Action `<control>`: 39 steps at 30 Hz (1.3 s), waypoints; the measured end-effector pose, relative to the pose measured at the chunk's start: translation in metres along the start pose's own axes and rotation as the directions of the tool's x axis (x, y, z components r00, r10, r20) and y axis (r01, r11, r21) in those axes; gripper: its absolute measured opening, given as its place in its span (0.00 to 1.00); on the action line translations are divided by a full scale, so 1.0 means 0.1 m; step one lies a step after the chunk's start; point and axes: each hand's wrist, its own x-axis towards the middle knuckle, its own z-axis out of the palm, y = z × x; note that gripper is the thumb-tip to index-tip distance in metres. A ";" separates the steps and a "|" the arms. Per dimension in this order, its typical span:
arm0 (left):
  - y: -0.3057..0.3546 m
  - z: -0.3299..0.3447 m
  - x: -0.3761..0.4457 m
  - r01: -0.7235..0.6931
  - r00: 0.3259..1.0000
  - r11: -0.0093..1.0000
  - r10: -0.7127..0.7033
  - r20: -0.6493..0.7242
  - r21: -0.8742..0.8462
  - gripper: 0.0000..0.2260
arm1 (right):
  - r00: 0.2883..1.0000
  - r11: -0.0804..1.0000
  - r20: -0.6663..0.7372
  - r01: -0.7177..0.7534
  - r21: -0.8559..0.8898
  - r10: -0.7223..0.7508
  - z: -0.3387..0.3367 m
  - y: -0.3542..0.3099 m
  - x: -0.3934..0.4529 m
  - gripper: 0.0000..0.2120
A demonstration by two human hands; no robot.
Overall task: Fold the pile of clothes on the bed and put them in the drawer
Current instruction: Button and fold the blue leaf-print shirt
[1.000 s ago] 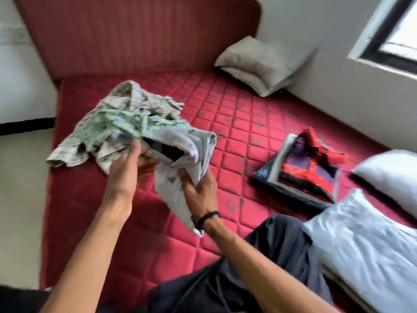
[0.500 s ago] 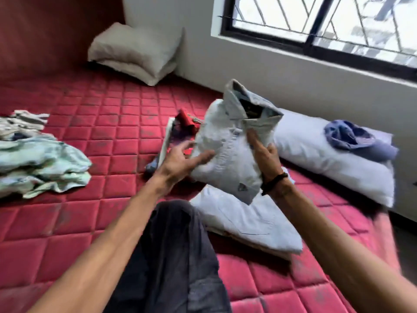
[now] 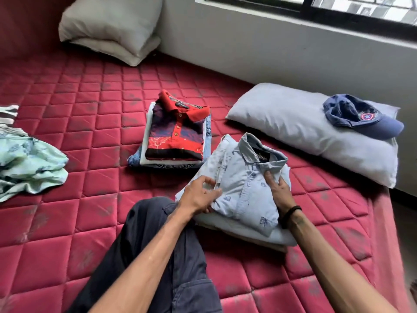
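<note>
A folded light-blue patterned shirt (image 3: 246, 188) lies on top of a low stack of pale folded clothes (image 3: 248, 232) on the red quilted mattress (image 3: 90, 109). My left hand (image 3: 199, 196) grips the shirt's left edge with curled fingers. My right hand (image 3: 279, 190) holds its right edge just below the collar, thumb on top. Behind it stands a second folded stack topped by a red polo shirt (image 3: 178, 132). Unfolded greenish and striped clothes (image 3: 29, 166) lie at the left edge.
A pale pillow (image 3: 282, 118) with a blue cap (image 3: 361, 116) on it lies along the wall under the window. Two grey pillows (image 3: 112, 26) sit at the head of the bed. My leg in dark trousers (image 3: 158, 245) stretches across the near mattress.
I carried the folded light-blue shirt from the unfolded pile at the left over to the right and lowered it onto the pale stack. Both hands stayed on it.
</note>
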 end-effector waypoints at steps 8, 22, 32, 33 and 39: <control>0.36 -0.05 -0.13 0.091 0.976 0.845 0.030 0.217 -0.527 0.31 | 0.994 0.991 0.043 0.104 -0.081 -0.101 0.22 -0.59 -0.16 0.18; 0.42 -3.19 0.86 -0.333 0.787 0.860 0.028 -0.617 -0.386 0.12 | 0.870 0.934 0.415 0.129 0.333 -0.268 3.66 -1.95 0.72 0.16; -1.41 -3.27 2.00 -0.009 0.800 0.988 -0.084 -0.594 -0.152 0.14 | 0.968 0.729 0.184 0.249 -0.638 -0.169 5.05 -0.80 1.72 0.36; -1.54 -3.19 2.01 -0.027 0.770 0.997 -0.021 -0.638 -0.066 0.11 | 0.925 0.602 0.287 0.380 -0.702 -0.248 5.09 -0.68 1.69 0.37; -1.71 -3.22 1.95 -0.080 0.675 0.995 0.096 -0.731 0.057 0.07 | 0.845 0.023 0.530 0.533 -0.846 -0.078 5.27 -0.05 1.55 0.36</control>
